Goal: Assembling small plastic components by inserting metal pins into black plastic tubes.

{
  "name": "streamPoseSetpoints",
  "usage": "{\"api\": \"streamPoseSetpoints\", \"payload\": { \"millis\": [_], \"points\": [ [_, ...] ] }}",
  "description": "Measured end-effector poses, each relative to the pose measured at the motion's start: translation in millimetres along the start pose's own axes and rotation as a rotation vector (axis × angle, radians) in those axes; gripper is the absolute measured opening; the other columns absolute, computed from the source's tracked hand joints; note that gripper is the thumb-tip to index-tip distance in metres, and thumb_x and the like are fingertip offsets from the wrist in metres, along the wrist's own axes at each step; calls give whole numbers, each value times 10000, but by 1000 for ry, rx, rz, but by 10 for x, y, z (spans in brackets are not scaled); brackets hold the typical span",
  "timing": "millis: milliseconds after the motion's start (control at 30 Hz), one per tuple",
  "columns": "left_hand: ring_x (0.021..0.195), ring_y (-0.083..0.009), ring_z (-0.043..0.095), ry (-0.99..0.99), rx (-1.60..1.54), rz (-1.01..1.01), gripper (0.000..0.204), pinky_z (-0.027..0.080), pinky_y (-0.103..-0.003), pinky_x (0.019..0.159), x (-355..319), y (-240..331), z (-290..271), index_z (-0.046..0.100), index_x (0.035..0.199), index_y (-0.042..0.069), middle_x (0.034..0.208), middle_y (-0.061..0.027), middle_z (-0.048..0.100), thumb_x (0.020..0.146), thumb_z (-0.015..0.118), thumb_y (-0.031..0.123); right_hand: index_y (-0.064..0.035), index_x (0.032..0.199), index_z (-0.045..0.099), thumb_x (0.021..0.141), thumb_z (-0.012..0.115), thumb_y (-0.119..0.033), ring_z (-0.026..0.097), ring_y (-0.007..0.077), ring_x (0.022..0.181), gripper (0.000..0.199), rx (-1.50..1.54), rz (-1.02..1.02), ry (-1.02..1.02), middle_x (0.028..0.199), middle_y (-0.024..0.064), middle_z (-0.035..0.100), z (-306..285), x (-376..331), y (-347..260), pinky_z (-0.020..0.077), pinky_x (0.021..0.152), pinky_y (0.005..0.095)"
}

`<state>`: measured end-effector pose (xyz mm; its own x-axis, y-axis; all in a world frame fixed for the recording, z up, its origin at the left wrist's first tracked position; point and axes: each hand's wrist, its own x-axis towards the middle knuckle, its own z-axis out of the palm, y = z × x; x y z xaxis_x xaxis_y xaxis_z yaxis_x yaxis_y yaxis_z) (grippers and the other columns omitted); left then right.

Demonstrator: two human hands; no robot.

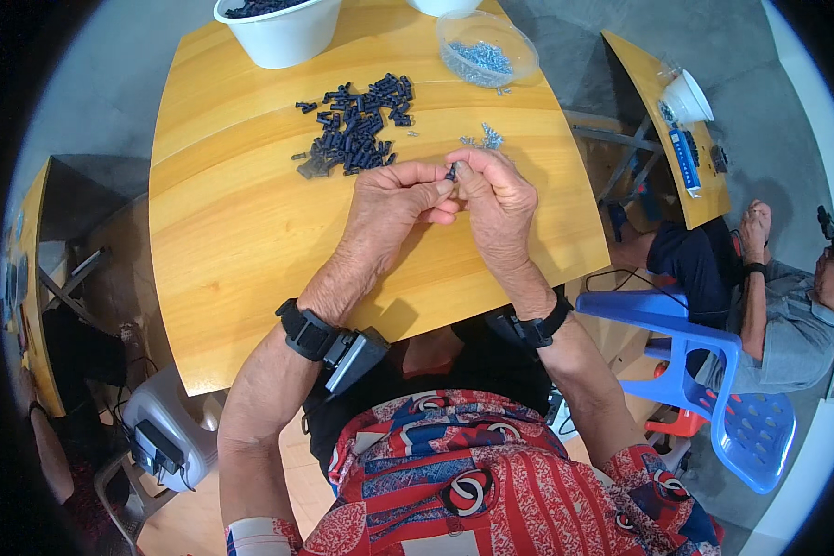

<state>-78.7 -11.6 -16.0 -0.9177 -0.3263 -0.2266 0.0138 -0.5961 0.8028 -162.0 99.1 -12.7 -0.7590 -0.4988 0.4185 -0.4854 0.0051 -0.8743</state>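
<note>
A small dark plastic piece (451,172) is pinched between my two hands above the wooden table (250,241). My left hand (389,202) grips it between thumb and forefinger. From the other side, the fingertips of my right hand (500,196) close on the same piece; whether a small screw is also in them is hidden. Just beyond my left hand lies a loose pile of dark plastic pieces (354,128). Behind my right hand is a small heap of silvery screws (489,137).
At the far edge stands a white tub (283,35) of dark pieces. A clear round bowl (524,61) of screws sits far right. A blue plastic stool (676,324) and a seated person (774,324) are right of the table; a grey chair (171,417) is left.
</note>
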Motion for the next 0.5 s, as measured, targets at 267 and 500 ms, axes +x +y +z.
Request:
{"api": "streamPoseSetpoints", "payload": {
  "millis": [267, 500],
  "points": [
    [684, -124, 649, 8, -2, -26, 129, 551, -223, 619, 4, -7, -13, 659, 976, -17, 834, -95, 678, 862, 616, 26, 29, 890, 647, 853, 589, -6, 602, 138, 730, 77, -38, -40, -33, 810, 83, 634, -8, 1, -7, 480, 641, 250],
    [680, -119, 646, 10, 21, -8, 136, 553, -222, 622, 0, 10, -2, 657, 985, -16, 838, -87, 678, 862, 617, 25, 31, 891, 643, 863, 584, -8, 598, 127, 752, 77, -19, -87, -37, 836, 72, 633, -8, 8, -10, 484, 658, 242]
  ]
}}
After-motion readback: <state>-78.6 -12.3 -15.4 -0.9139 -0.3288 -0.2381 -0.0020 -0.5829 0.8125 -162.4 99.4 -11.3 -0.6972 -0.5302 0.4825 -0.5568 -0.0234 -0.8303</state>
